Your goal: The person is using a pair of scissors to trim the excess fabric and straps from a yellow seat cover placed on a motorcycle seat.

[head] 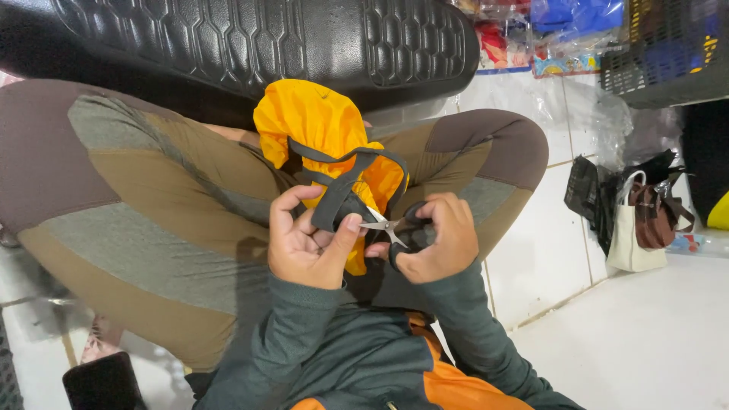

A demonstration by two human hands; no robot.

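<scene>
Sleeves lead to the left hand (307,243) pinching a grey strap (342,199) of the orange cloth (319,121) at frame centre; right hand (440,239) grips scissors (391,228), whose blades could nick the thumb (343,235).

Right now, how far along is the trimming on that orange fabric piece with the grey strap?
Done: nothing shows as cut off; no scraps are visible. In hand: the left hand pinches the grey strap of the orange fabric piece, while the right hand holds small scissors, blades at the strap. Left: the snip itself, as far as can be seen.
</scene>
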